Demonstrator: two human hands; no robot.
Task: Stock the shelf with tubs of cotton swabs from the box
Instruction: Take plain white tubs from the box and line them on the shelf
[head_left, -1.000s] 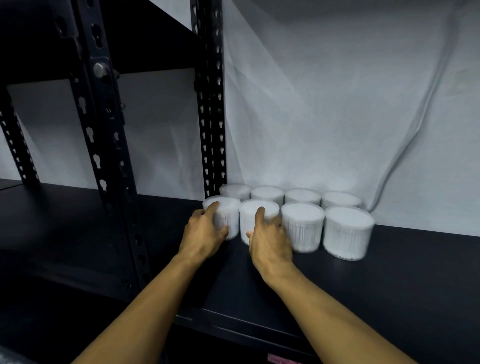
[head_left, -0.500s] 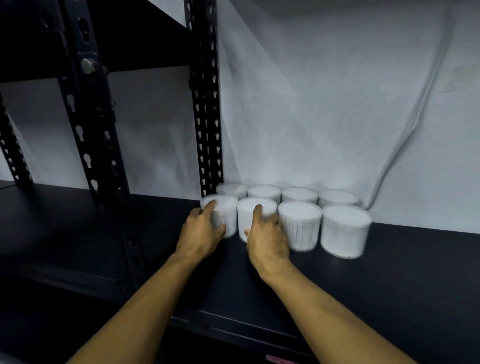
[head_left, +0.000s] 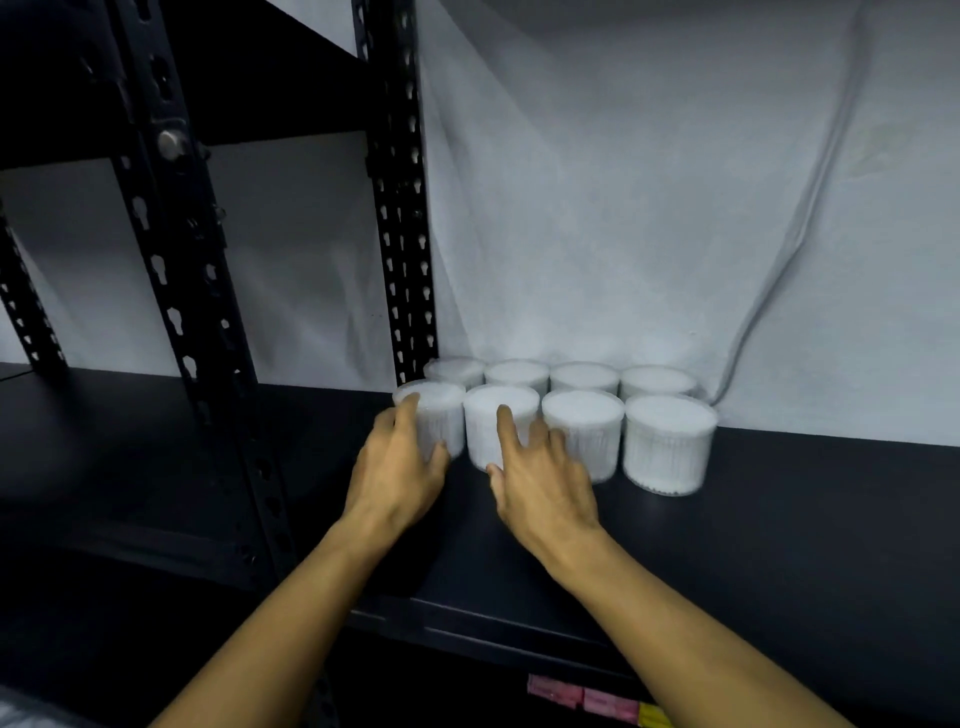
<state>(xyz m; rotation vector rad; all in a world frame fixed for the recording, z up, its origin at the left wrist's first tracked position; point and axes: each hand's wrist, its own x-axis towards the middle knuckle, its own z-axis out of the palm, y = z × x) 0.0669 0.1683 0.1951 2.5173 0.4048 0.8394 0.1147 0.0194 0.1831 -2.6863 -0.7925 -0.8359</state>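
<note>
Two rows of white cotton swab tubs stand at the back of the black shelf (head_left: 779, 519), against the white sheet. My left hand (head_left: 397, 473) wraps the leftmost front tub (head_left: 434, 415), fingers on its left side and thumb low on its right. My right hand (head_left: 545, 488) rests against the second front tub (head_left: 498, 415) with its fingers spread apart, index finger lying up the tub's front. Two more front tubs (head_left: 584, 431) (head_left: 667, 441) stand to the right, untouched. The box is out of view.
A perforated black upright (head_left: 405, 234) rises just behind the leftmost tubs, and another upright (head_left: 176, 260) stands nearer on the left. A higher shelf board (head_left: 234, 67) hangs over the left side. Pink and yellow labels (head_left: 587, 699) sit on the shelf's front edge.
The tubs under my hands have stayed in line with the front row. My right hand's fingers have spread apart on its tub. The left hand has barely shifted.
</note>
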